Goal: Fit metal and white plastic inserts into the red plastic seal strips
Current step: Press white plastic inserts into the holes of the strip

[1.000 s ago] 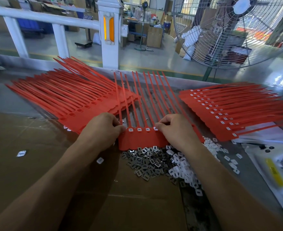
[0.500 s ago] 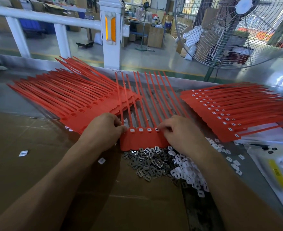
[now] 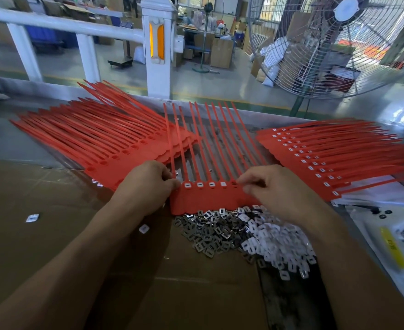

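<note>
Now | hands: left (image 3: 148,186) pinches red seal strips (image 3: 210,196) | right (image 3: 277,189) pinches strips' other end

- Grey metal workbench (image 3: 10,141), partly covered by brown cardboard (image 3: 53,234).
- On it: red seal strips (image 3: 96,144), metal inserts (image 3: 203,236), white inserts (image 3: 274,241).

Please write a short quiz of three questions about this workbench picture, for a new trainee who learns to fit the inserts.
1. True or false: the stack on the right already shows white inserts.
2. Which pile lies nearer the left hand? A) metal inserts B) white inserts
3. How many sockets of the centre strip show a white insert?

Key:
1. True: the right stack shows them.
2. A: the metal inserts lie nearer the left hand than the white inserts.
3. Four, on the centre strip; the right hand is at the fifth.
</note>
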Demonstrator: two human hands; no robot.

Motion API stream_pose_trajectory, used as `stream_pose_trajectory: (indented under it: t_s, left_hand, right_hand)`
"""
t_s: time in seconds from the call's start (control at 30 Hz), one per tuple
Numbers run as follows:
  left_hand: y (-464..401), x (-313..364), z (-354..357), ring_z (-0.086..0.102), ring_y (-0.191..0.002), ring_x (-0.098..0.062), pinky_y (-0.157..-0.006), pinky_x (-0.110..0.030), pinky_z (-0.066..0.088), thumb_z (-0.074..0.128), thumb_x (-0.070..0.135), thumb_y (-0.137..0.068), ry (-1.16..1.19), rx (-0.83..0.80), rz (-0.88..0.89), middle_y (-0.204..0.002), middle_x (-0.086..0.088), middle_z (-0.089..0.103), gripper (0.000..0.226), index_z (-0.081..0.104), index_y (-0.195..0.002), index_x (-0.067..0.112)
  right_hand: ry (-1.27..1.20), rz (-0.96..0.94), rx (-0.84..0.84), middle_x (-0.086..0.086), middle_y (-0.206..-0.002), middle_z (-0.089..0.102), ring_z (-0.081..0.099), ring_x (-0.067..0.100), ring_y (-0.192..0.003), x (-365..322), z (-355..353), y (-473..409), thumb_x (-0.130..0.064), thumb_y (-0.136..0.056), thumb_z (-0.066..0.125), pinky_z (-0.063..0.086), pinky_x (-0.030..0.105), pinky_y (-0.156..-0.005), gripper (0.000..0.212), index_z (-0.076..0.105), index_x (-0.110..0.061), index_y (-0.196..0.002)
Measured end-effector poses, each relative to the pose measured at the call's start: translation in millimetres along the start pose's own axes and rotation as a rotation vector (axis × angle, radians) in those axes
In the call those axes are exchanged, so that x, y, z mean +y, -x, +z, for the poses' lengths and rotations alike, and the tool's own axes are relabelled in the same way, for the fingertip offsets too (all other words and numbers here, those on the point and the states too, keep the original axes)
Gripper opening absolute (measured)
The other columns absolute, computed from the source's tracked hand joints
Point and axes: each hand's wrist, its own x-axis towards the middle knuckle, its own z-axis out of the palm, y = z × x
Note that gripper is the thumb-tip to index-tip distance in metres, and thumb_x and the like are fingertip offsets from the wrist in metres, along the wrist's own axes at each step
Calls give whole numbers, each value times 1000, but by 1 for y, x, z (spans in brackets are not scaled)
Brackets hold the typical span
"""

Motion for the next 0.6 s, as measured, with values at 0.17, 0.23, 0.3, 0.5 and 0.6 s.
stream_pose_trajectory:
  t_s: [0.17, 0.23, 0.3, 0.5, 0.6]
  left_hand:
    - [-1, 0, 0, 66, -63, -9, -56, -30, 56, 71, 42, -92, -7, -1, -3, -73, 6, 70, 17, 68, -83, 27]
    - [-1, 0, 1, 66, -62, -9, -56, -29, 55, 70, 41, -93, -5, -3, -3, -73, 5, 70, 17, 68, -83, 27]
    - [-1, 0, 1, 66, -61, -8, -54, -27, 53, 70, 41, -93, -14, 0, 2, -73, 5, 70, 17, 68, -83, 28]
    - [-2, -2, 2, 64, -58, -5, -52, -25, 50, 71, 42, -92, -18, 3, 5, -73, 7, 69, 17, 68, -82, 28]
    - [-3, -3, 2, 64, -56, -4, -52, -25, 52, 71, 42, -92, -19, 7, 5, -72, 7, 69, 18, 67, -81, 28]
  right_hand:
    - [-52, -11, -140, -26, -88, 73, 67, -8, -84, 6, -10, 5, -31, -92, 78, 48, 23, -79, 7, 79, -37, -90]
    - [-50, -26, -188, -24, -88, 73, 67, -5, -82, 5, -6, 6, -32, -90, 80, 48, 22, -76, 5, 78, -37, -88]
    - [-46, -39, -206, -25, -87, 72, 68, -5, -80, 3, -3, 6, -30, -89, 81, 46, 18, -72, 6, 79, -35, -88]
    - [-46, -39, -192, -22, -86, 70, 65, -2, -75, 2, -2, 6, -30, -87, 82, 44, 17, -66, 10, 76, -33, -80]
    - [-122, -18, -156, -17, -83, 72, 66, -1, -72, 5, -2, 8, -33, -91, 78, 46, 20, -66, 9, 73, -34, -84]
